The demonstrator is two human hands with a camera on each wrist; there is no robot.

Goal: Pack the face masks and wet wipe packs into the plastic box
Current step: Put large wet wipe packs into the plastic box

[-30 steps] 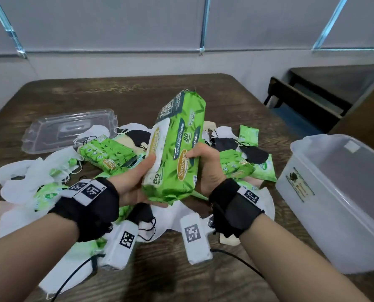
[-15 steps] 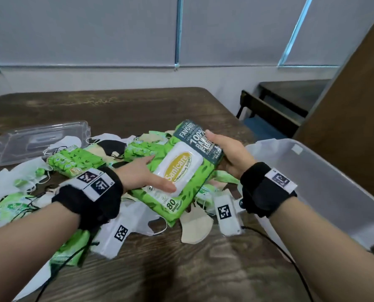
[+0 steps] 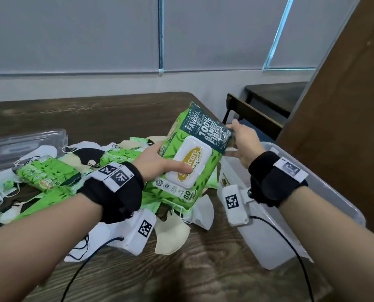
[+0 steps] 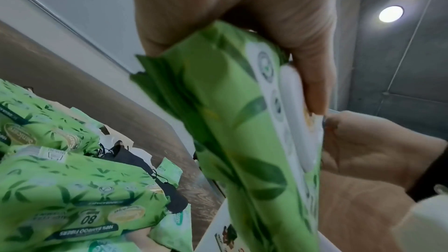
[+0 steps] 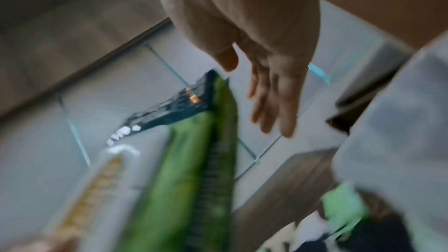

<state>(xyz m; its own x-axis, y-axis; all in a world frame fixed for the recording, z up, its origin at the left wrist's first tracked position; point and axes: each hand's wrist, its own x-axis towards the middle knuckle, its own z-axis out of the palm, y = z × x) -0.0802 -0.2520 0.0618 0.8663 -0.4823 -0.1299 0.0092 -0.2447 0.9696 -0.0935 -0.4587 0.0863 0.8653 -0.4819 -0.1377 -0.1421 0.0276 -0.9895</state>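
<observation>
A large green wet wipe pack (image 3: 192, 158) with a white flip lid is held tilted in the air, just left of the translucent plastic box (image 3: 325, 192). My left hand (image 3: 159, 164) grips its near left side, thumb on the lid and fingers underneath; the left wrist view shows the pack (image 4: 230, 122) wedged in that hand (image 4: 303, 60). My right hand (image 3: 240, 142) hovers at the pack's far dark corner above the box, and the right wrist view shows its fingers (image 5: 274, 102) straight and off the pack (image 5: 194, 160). White, black and beige face masks (image 3: 170, 234) and smaller wipe packs (image 3: 46, 173) lie heaped on the table.
The clear box lid (image 3: 24, 144) lies at the table's left back. The wooden table (image 3: 181, 275) is bare near its front edge. A dark chair (image 3: 253, 116) and a brown panel (image 3: 345, 127) stand beyond the box on the right.
The pack has moved up and right toward the box. My right hand has let go of its far end and straightened its fingers. The left hand keeps its grip.
</observation>
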